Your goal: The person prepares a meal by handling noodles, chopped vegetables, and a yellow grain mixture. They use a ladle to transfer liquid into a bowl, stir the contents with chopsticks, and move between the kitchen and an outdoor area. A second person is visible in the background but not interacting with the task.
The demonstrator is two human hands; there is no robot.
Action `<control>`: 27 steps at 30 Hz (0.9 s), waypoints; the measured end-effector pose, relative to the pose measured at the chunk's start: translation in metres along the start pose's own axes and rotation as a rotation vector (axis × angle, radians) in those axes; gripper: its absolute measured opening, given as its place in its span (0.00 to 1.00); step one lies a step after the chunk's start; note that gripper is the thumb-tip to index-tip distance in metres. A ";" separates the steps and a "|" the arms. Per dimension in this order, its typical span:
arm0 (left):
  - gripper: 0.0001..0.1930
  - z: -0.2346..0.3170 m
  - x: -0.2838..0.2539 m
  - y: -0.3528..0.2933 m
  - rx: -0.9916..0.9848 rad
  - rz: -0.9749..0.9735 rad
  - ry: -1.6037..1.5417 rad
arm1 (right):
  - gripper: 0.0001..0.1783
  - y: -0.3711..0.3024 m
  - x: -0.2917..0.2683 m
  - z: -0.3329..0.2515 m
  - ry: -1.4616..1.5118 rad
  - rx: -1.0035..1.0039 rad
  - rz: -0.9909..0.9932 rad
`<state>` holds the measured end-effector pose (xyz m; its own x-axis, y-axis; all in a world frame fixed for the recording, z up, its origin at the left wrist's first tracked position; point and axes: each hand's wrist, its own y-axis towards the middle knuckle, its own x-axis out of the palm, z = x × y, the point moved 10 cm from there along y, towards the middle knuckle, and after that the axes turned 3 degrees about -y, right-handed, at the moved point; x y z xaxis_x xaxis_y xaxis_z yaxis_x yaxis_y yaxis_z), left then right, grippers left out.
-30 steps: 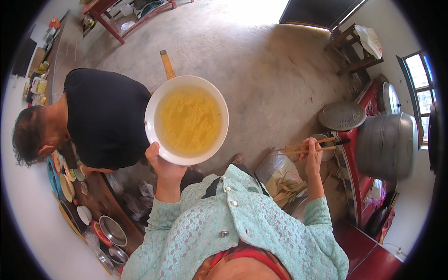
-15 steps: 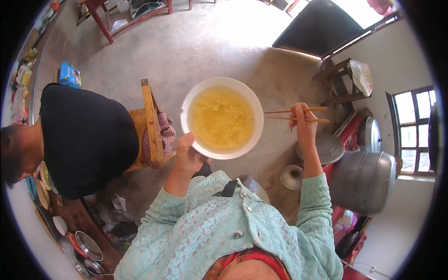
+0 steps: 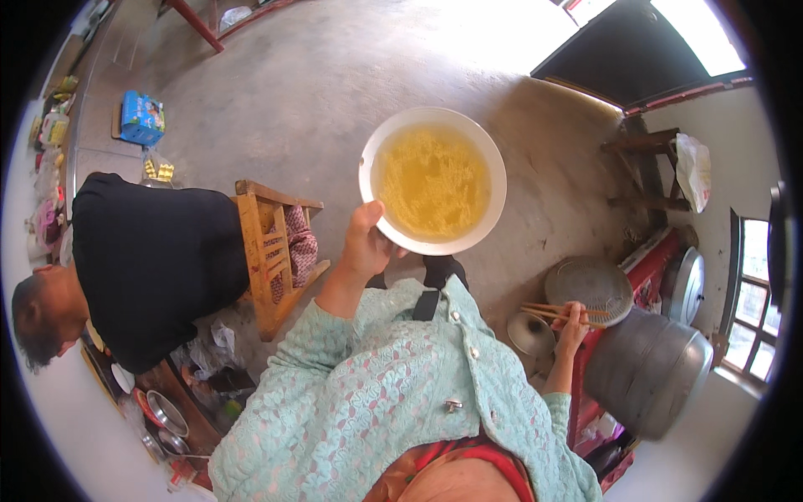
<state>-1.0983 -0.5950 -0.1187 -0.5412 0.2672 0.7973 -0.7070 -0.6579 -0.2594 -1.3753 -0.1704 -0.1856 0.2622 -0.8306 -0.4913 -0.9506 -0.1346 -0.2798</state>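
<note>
I see the left hand (image 3: 364, 243) gripping a white bowl (image 3: 498, 180) of yellow liquid (image 3: 435, 180), upper middle of the frame, thumb at its rim. Lower right, the right hand's (image 3: 573, 325) fingers wrap around wooden chopsticks (image 3: 542, 310), near a round grey lid (image 3: 590, 283).

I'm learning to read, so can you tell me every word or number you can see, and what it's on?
Blue box: has print, too small and blurred to read.
White bag: faint marks, too blurred to read.
White bowl in the left hand: no words visible.
Chopsticks in the right hand: no words visible.
</note>
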 end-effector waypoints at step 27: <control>0.33 0.031 0.035 0.302 0.091 0.022 -0.136 | 0.10 0.313 0.307 -0.384 -0.269 -0.730 -0.476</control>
<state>-1.3166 -0.8061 -0.1519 -0.4850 0.1589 0.8600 -0.6483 -0.7253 -0.2316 -1.6564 -0.6750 -0.1078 0.5967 -0.4581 -0.6588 -0.5770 -0.8155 0.0444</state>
